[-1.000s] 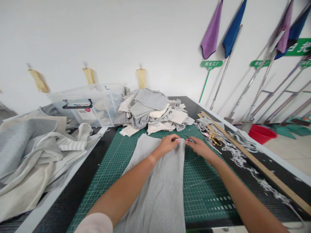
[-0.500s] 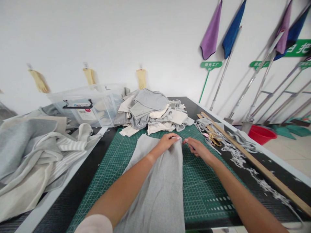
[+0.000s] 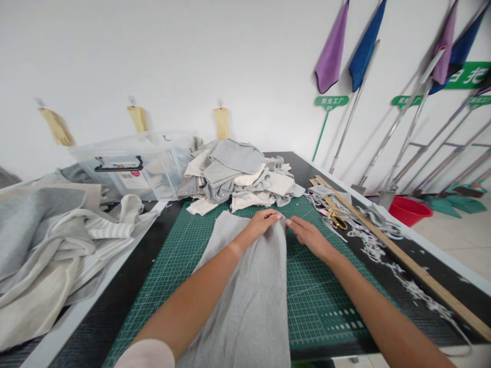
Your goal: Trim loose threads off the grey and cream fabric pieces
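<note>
1. Since one second ago, the right hand (image 3: pixel 308 238) has changed its pose beside the grey cloth (image 3: pixel 253 291); the slim tool, visible then at its fingers, is now hidden.
2. Left hand (image 3: pixel 264 223) pinches this cloth at its far right corner; the rest spreads nearer than the fingers. Right fingers are just beside the corner; whether they grasp something, I cannot tell.
3. Beyond the fingers, rightward, one green sign (image 3: pixel 332 101) reads "阳光工厂 01"; leftward, the clear box (image 3: pixel 157 179) bears "45L".
4. Directly beyond the fingers, a fabric heap (image 3: pixel 238 163) blocks the way; rightward lie gold scissors (image 3: pixel 338 221).
</note>
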`<action>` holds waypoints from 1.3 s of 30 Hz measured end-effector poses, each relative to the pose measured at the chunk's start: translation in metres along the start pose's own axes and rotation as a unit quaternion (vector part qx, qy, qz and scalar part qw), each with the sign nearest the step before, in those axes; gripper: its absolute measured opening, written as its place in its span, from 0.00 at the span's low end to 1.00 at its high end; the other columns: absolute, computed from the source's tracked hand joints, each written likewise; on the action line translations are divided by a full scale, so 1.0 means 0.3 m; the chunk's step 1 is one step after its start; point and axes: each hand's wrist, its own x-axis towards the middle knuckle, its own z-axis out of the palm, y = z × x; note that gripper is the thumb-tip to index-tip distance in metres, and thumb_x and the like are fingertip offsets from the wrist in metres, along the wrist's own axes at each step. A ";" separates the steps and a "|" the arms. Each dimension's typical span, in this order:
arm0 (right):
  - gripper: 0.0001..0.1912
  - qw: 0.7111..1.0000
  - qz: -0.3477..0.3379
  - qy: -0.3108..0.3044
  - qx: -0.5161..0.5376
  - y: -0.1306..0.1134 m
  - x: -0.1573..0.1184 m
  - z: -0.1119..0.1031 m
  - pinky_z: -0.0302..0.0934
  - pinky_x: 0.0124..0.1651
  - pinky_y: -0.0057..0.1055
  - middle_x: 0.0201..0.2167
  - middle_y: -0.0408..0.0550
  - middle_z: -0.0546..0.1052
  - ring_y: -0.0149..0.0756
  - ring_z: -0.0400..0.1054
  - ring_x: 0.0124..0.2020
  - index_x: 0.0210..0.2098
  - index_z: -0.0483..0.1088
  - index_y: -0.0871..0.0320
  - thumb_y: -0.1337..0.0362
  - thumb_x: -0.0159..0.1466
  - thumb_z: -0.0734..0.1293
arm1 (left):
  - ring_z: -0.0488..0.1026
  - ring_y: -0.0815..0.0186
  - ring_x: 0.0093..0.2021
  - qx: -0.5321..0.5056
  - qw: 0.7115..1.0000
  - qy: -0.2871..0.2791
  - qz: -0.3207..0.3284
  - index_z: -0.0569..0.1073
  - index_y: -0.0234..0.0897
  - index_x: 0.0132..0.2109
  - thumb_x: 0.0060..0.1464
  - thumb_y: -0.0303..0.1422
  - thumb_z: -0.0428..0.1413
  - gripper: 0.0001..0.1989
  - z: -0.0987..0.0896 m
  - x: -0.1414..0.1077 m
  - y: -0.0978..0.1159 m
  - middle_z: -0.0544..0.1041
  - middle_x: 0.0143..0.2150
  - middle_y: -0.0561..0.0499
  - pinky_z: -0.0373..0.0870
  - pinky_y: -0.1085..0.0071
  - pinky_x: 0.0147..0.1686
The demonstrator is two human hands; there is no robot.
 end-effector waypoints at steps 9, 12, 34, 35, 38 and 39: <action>0.24 0.998 -0.038 0.017 -0.040 -0.012 -0.012 -0.001 0.55 0.31 0.27 0.27 0.40 0.67 0.33 0.60 0.30 0.34 0.66 0.54 0.40 0.69 0.56 | 0.75 0.61 0.45 0.025 1.000 -0.005 0.009 0.80 0.32 0.44 0.58 0.42 0.57 0.17 0.004 0.007 -0.011 0.81 0.43 0.46 0.67 0.68 0.49; 0.23 0.997 -0.055 0.021 -0.047 -0.009 -0.011 0.002 0.55 0.34 0.28 0.28 0.40 0.67 0.33 0.61 0.31 0.33 0.66 0.54 0.41 0.70 0.57 | 0.75 0.60 0.46 0.034 0.999 -0.012 0.020 0.80 0.32 0.44 0.58 0.41 0.57 0.16 0.004 0.008 -0.014 0.81 0.44 0.46 0.67 0.68 0.50; 0.20 0.989 -0.078 0.022 -0.122 0.016 -0.009 0.013 0.53 0.36 0.29 0.27 0.39 0.67 0.34 0.63 0.30 0.33 0.60 0.52 0.45 0.72 0.55 | 0.77 0.59 0.46 0.078 0.997 -0.010 0.025 0.81 0.32 0.44 0.58 0.37 0.56 0.15 0.006 0.001 -0.025 0.83 0.44 0.45 0.69 0.67 0.51; 0.20 0.989 -0.079 0.022 -0.124 0.017 -0.009 0.014 0.53 0.35 0.29 0.27 0.39 0.67 0.34 0.63 0.30 0.33 0.60 0.52 0.45 0.72 0.54 | 0.77 0.59 0.46 0.081 0.996 -0.009 0.024 0.81 0.32 0.44 0.58 0.37 0.56 0.15 0.006 0.002 -0.026 0.83 0.44 0.45 0.69 0.67 0.51; 0.20 0.988 -0.080 0.023 -0.133 0.020 -0.008 0.016 0.52 0.34 0.29 0.26 0.39 0.67 0.34 0.63 0.29 0.33 0.59 0.52 0.45 0.72 0.54 | 0.77 0.59 0.46 0.089 0.996 -0.007 0.025 0.81 0.32 0.45 0.58 0.37 0.56 0.15 0.007 0.001 -0.025 0.83 0.44 0.45 0.69 0.67 0.51; 0.20 0.987 -0.080 0.024 -0.136 0.021 -0.008 0.016 0.52 0.34 0.30 0.26 0.39 0.67 0.34 0.63 0.28 0.33 0.59 0.52 0.45 0.73 0.54 | 0.77 0.59 0.47 0.091 0.996 -0.006 0.025 0.81 0.32 0.45 0.58 0.37 0.56 0.15 0.008 0.000 -0.024 0.83 0.45 0.45 0.69 0.67 0.51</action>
